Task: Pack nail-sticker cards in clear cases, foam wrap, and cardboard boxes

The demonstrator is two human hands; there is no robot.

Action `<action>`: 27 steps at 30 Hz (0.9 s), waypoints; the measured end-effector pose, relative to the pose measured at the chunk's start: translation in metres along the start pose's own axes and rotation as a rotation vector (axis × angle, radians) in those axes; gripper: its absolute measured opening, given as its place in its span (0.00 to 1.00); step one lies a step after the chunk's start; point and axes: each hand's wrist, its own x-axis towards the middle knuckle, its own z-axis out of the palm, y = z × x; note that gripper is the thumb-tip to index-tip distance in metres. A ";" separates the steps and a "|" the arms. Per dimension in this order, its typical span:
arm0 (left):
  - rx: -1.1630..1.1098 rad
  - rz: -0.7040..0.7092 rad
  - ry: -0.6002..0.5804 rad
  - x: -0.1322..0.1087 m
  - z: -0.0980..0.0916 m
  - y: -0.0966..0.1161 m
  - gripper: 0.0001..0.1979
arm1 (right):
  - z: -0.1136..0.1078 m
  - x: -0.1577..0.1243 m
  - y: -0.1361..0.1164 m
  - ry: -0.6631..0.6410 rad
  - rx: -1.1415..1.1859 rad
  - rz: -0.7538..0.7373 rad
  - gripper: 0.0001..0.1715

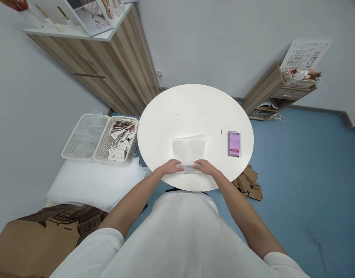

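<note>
A thin white sheet (189, 150), perhaps packing foam, lies on the white round table (194, 104) near its front edge. Its near end is folded or rolled into a narrow band. My left hand (174, 166) grips the left end of this band, fingers curled over it. At the right end, my right hand (204, 166) pinches the band in the same way. Whether anything is wrapped inside the fold is hidden. To the right of the sheet lies a small purple rectangular item (234, 144), blurred by pixelation.
Left of the table stand a white basket (136, 144) of printed cards and a basket (78, 135) of clear plastic pieces. White sheets (93, 181) and flat cardboard boxes (35, 243) are stacked below. Brown cardboard pieces (247, 181) lie on the floor at right. Cabinets (128, 58) stand behind.
</note>
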 end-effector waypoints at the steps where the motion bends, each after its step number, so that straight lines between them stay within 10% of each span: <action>1: -0.016 0.001 0.007 0.002 -0.003 -0.004 0.19 | -0.002 0.004 0.001 0.000 0.009 0.004 0.13; 21: 0.003 -0.313 0.265 0.007 -0.006 -0.036 0.12 | 0.004 0.017 0.022 0.451 -0.045 0.285 0.16; 24: 0.200 -0.188 0.486 -0.003 0.000 -0.027 0.15 | 0.015 0.006 0.014 0.574 -0.258 0.110 0.22; 27: 0.423 0.119 0.493 -0.009 0.011 -0.014 0.25 | 0.025 0.001 0.006 0.403 -0.487 -0.195 0.28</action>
